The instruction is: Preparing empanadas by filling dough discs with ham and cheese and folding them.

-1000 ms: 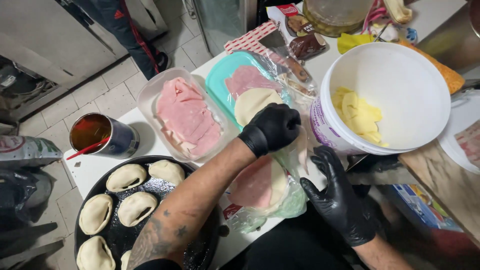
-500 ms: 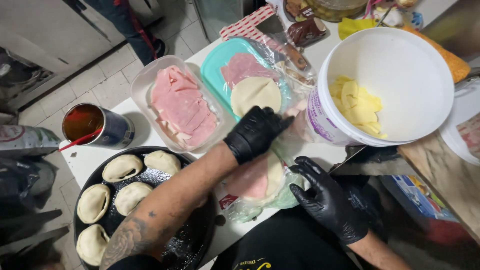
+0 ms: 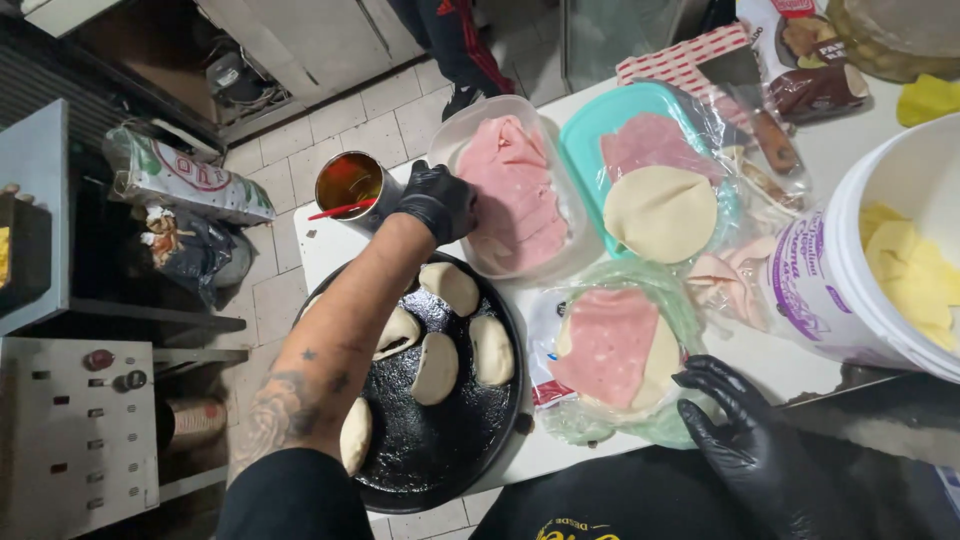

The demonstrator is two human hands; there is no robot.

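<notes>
My left hand (image 3: 437,202), in a black glove, reaches over the black round pan (image 3: 470,440) to the near edge of a clear tub of pink ham slices (image 3: 510,190); its fingers curl down and I cannot tell whether they hold a slice. My right hand (image 3: 745,440), also gloved, rests with spread fingers at the edge of a dough round topped with a ham slice (image 3: 610,345) lying on plastic wrap. Several folded dough pockets (image 3: 437,367) sit in the pan.
A teal tray (image 3: 590,130) holds ham and a bare dough round (image 3: 660,212). A white bucket of yellow cheese slices (image 3: 900,270) stands at the right. A tin with reddish liquid and a red brush (image 3: 350,185) stands at the table's left corner. Someone's legs are on the tiled floor.
My left hand has moved left, from the dough round in front of me to the tub of ham. My right hand stays by the dough round. The camera view has shifted left.
</notes>
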